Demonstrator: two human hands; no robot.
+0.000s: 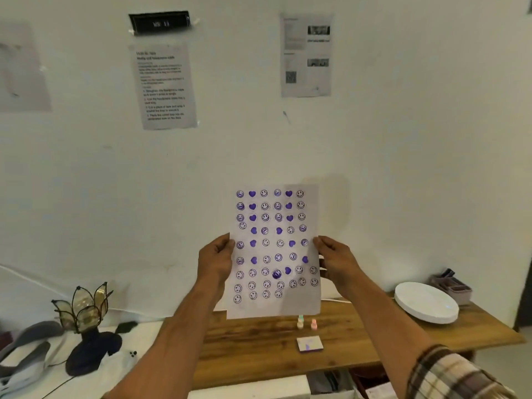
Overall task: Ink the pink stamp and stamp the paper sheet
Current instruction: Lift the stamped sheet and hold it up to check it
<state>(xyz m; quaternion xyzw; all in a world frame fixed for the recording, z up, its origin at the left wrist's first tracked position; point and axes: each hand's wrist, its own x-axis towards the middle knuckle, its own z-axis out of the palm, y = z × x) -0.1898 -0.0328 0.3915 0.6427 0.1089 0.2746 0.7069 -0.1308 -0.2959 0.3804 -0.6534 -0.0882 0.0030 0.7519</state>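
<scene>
I hold the paper sheet (275, 251) upright in front of the wall, above the wooden table (259, 349). It is covered with rows of purple smiley and heart stamps. My left hand (216, 260) grips its left edge and my right hand (335, 260) grips its right edge. Below the sheet, the pink stamp (313, 324) stands on the table beside a pale green-topped stamp (300, 322). The ink pad (309, 343) lies closed a little nearer to me.
A stack of white plates (426, 302) sits at the table's right, with a small box of items (452, 285) behind it. A glass lotus lamp (86, 321) and dark shoes (26, 349) lie on the white surface to the left. Printed notices hang on the wall.
</scene>
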